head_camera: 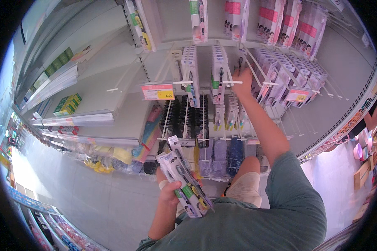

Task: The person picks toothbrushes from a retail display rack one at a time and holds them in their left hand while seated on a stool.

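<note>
My left hand holds several carded toothbrushes in blister packs near my lap, with the thumb across their front. My right hand reaches in among the display hooks at the upper middle. By its fingers hangs a pack with a dark-headed toothbrush; whether the fingers grip it cannot be told. Just left of this hand a row of toothbrush packs hangs on a hook, and further left is another row. To the right, more toothbrush packs fill several hooks.
Shelves with price rails stand at the left, bearing a yellow-green box. Below the hooks hang black packaged items and folded purple and blue packs. A price tag sticks out on the left. Part of a person shows at the far right.
</note>
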`<state>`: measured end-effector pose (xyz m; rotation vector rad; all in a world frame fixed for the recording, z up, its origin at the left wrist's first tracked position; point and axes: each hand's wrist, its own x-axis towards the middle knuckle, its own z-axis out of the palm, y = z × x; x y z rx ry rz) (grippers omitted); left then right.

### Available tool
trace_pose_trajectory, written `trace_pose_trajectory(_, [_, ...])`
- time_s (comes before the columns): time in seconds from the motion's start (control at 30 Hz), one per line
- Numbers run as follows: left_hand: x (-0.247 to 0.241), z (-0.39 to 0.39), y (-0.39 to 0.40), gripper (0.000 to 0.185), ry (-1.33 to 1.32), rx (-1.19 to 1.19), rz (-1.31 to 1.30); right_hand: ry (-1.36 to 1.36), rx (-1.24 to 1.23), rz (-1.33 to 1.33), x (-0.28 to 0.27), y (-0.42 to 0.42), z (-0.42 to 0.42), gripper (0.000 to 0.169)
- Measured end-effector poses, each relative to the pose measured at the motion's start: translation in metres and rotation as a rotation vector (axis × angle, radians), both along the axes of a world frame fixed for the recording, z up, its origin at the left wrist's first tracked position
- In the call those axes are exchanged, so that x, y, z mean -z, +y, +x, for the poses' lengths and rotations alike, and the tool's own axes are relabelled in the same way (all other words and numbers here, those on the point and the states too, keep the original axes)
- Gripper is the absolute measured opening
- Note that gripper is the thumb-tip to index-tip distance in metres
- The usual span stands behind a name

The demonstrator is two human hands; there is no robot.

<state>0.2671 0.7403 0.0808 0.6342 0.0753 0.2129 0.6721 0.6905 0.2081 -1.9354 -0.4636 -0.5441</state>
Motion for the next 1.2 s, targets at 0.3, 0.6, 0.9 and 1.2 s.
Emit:
trace_pose_trajectory(0.3, [-0.003, 0.007, -0.011, 0.062, 0.165, -0.126, 0.005, 0.150, -0.836, -0.114, 0.062, -0.136, -0.244, 0.072])
trace_pose_trajectory(0.6, [-0.015, 0.035, -0.041, 0.036, 0.265, -0.141, -0.025, 0.439, -0.852, -0.155, 0.078, -0.146, -0.270, 0.054])
trace_pose_trajectory(0.9, [-0.015, 0.037, -0.052, 0.035, 0.397, -0.225, 0.097, 0.422, -0.721, -0.065, 0.109, -0.150, -0.269, 0.028])
trace_pose_trajectory(1.2, [-0.005, 0.027, -0.037, 0.037, 0.342, -0.216, 0.041, 0.331, -0.384, -0.344, 0.074, -0.160, -0.235, 0.041])
